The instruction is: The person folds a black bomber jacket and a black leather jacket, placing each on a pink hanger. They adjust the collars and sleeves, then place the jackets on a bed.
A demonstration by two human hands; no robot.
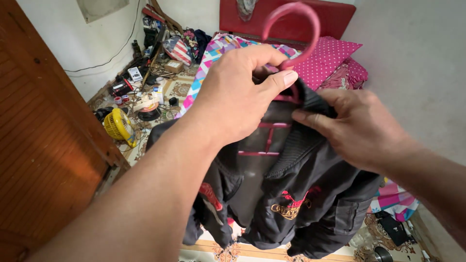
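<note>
Left hand [235, 94]: fingers clamped on the pink hanger [291, 34] at its neck.
Right hand [361, 128]: fingers pinched together on the dark jacket [291, 194] collar, right of hanger.
Jacket: hangs near, centre.
Advice: steady the hanger, ease collar squarely over its shoulder.

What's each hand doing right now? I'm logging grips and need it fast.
Left hand: closed on the pink hanger, at its neck.
Right hand: fingers pinching the dark jacket at its collar.

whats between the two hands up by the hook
In the head view, the dark jacket's collar and the pink hanger's neck lie between the left hand and the right hand; both hands grip there.
</note>
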